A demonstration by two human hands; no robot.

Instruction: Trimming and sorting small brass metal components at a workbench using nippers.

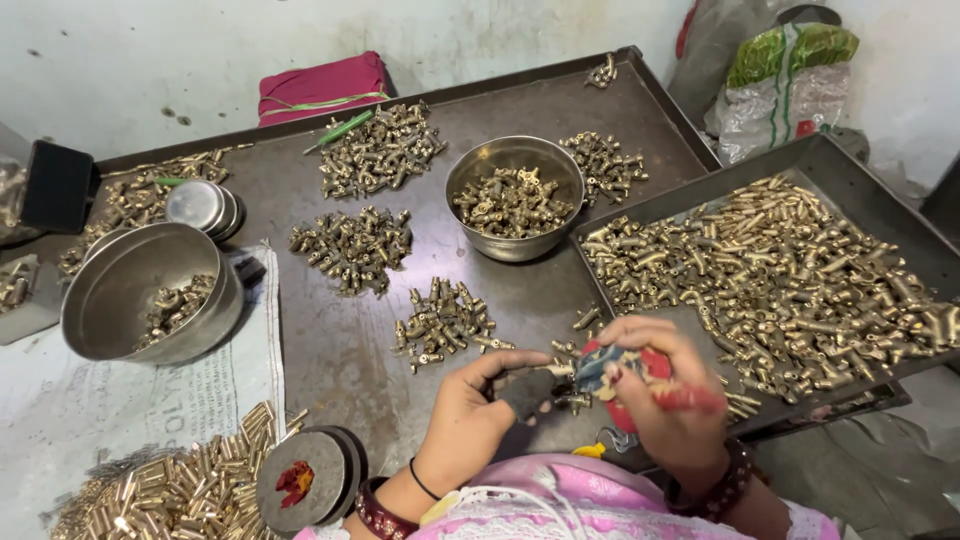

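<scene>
Far left, a big steel bowl (150,293) sits on a printed sack (120,400), a few brass fittings inside; below it a heap of plain brass tubes (185,490) and a round dark lid (305,480) with a red scrap on it. Stacked small steel bowls (203,207) sit above the big bowl. On the large dark tray (330,350) lie separate piles of assembled brass fittings (352,248), one pile (443,320) just ahead of the hands. A middle steel bowl (515,197) holds more fittings. The left hand (475,410) is curled around a dark block-like piece (527,392), thumb and fingers pinching it; a small brass fitting (562,370) seems to sit at its tip, touching both hands, partly hidden. The right hand (665,395) is closed on a red-handled tool (690,398), with a bit of blue cloth (598,365) under the fingers. At right, a second tray (800,160) overlaps the first, full of loose brass parts (790,270). The fitting looks small, rigid and dense for its size, smooth metal, likely slippery, not fragile; best pinched across its body with fingertips, keeping the end clear for the tool. Bags (785,80) lie at far right.
</scene>
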